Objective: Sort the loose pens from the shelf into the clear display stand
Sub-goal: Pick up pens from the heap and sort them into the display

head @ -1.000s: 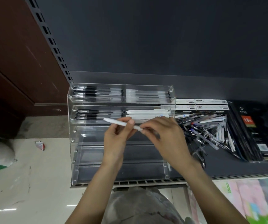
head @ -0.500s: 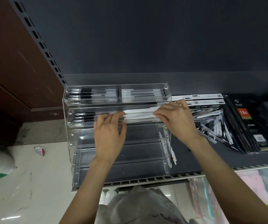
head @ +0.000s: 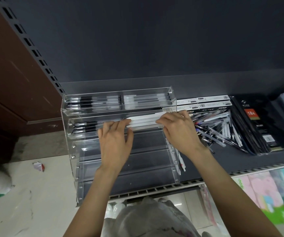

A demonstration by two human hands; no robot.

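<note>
— White pens (head: 143, 120) lie in a short stack in the second tier of the clear display stand (head: 119, 141), right between the fingers of both hands. What could spoil it from here?

— The left hand (head: 115, 142) has its fingers nearly straight, tips pressing the stack's left end; the right hand (head: 177, 132) has its fingers bent over the right end, though whether they pinch a pen or only push cannot be told. Squeezed unevenly, a pen might ride up over the tier's low front lip and drop to the empty tiers below the fingers.

— Anything else?

— One pen (head: 182, 164) already lies on the shelf (head: 240, 161) beside the stand's right wall, below the right wrist; a sleeve-less forearm sweeping back could knock it off the edge. The loose pens (head: 223, 130) are heaped just right of the right hand's fingers, close enough to be scattered.

— And against a second ago?

— Then both hands held a single white pen in the air in front of the stand; now it is down among the stack and the hands are apart at its ends.
</note>
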